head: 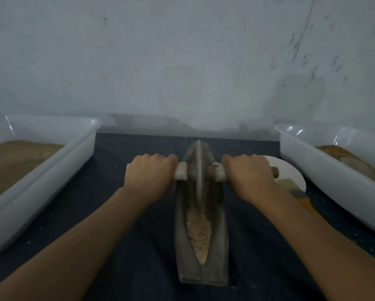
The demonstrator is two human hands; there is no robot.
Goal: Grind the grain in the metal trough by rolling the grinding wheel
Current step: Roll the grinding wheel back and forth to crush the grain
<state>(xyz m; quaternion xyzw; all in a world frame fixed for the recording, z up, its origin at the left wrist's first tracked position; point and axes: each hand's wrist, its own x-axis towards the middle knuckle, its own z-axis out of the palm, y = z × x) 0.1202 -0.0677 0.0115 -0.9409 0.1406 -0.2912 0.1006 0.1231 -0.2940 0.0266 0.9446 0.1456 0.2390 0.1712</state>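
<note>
Long, boat-shaped grey metal trough (220,233): lay lengthwise on the dark blue cloth-covered surface (138,235), running between the two forearms from near the viewer out past the knuckles.

Thin grey disc-shaped grinding wheel (198,170): stood upright on edge in the far half of the trough, directly between the two hands, its pale-wrapped wooden axle handle (181,173) passing crosswise through it.

Left hand (149,174): closed, fingers curled over the left end of the handle, just beside the wheel.

Right hand (248,175): closed likewise round the right end; a brown wooden tip of the handle showed just beyond its outer edge.

Pale tan coarse grain (199,230): heaped in the trough's groove, nearer the viewer than both hands, level with the wrists and forearms.

White rectangular plastic tub (52,170) holding brown meal: well out to the left of the left hand.

Second white plastic tub (334,177), brownish contents: out beyond the right hand.

Round white plate (290,172): just behind the right hand, partly hidden by it.
</note>
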